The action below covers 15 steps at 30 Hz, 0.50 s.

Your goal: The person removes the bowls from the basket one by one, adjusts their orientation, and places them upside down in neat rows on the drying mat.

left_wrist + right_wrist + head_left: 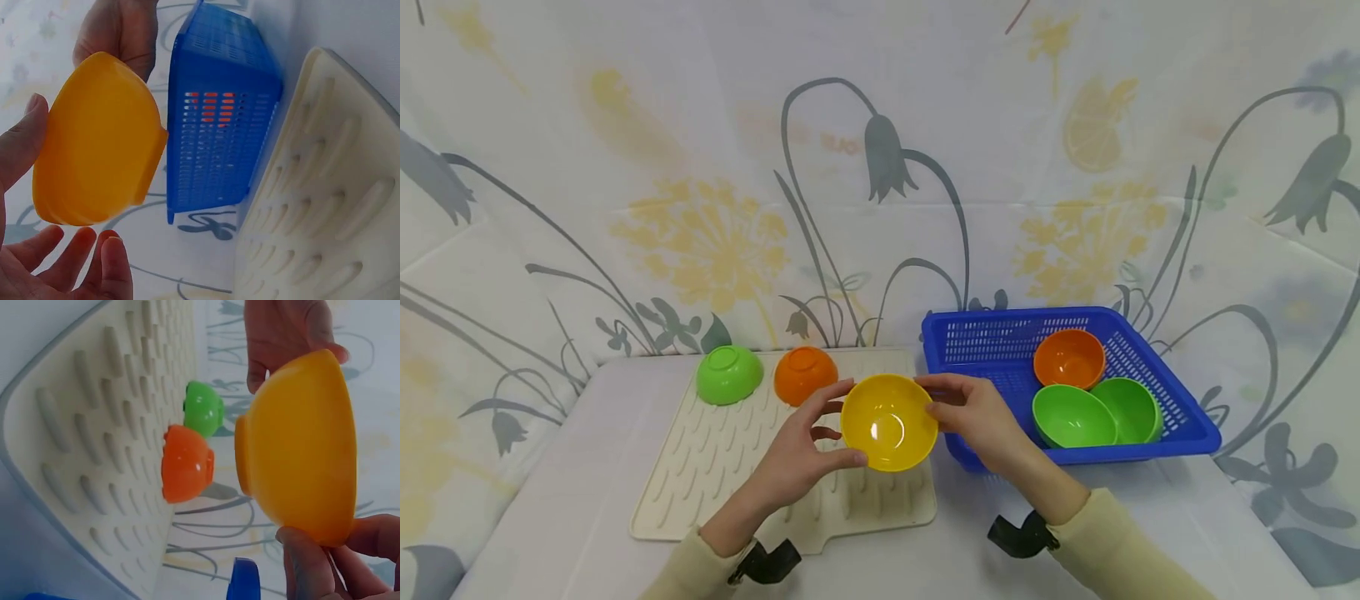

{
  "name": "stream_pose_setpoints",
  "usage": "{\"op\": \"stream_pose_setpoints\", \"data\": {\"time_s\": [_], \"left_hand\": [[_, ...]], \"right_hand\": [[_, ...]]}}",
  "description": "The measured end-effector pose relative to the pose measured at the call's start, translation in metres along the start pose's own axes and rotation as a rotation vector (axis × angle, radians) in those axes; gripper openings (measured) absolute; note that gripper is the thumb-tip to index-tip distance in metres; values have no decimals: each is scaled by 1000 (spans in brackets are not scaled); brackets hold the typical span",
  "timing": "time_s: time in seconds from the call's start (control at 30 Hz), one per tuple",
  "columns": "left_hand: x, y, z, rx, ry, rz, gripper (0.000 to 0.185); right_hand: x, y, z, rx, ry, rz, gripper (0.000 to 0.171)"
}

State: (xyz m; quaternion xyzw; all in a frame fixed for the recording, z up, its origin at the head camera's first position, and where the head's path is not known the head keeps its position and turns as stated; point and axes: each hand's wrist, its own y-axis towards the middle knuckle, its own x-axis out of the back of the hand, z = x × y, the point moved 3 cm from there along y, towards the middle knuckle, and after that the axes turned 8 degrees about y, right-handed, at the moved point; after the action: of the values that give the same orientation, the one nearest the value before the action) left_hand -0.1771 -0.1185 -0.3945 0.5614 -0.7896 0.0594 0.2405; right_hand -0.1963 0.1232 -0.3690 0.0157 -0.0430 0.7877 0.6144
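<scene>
A yellow bowl (pixel 889 422) is held up over the right part of the cream drying mat (pixel 692 475), its inside facing the head camera. My left hand (pixel 801 450) holds its left side, thumb at the lower rim and index finger near the upper rim. On the opposite side, my right hand (pixel 981 417) pinches the rim between thumb and fingers. Behind it on the mat, a green bowl (pixel 728 375) and an orange bowl (pixel 805 375) lie upside down. In the right wrist view the yellow bowl (pixel 300 450) shows its foot and outer wall.
To the right stands a blue perforated basket (pixel 992 367). Inside it are an orange bowl (pixel 1070 358), a green bowl (pixel 1072 417) and another green bowl (pixel 1131 410) partly behind that one. A flower-printed cloth (pixel 880 250) hangs behind the table.
</scene>
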Motion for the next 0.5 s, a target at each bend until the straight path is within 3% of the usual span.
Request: {"op": "stream_pose_setpoints", "data": {"time_s": [0.13,0.27,0.4,0.5], "left_hand": [[0,2,6,28,-34,14,78],[-1,3,11,43,-133,57,74],[-1,2,12,19,-219,74,70],[0,2,11,-16,-226,55,69]], "right_hand": [[-1,-1,-3,56,11,-11,40],[-3,-2,-4,119,44,-12,42],[-5,-3,-4,162,84,-14,40],[-6,-5,-5,172,98,-14,37]]}}
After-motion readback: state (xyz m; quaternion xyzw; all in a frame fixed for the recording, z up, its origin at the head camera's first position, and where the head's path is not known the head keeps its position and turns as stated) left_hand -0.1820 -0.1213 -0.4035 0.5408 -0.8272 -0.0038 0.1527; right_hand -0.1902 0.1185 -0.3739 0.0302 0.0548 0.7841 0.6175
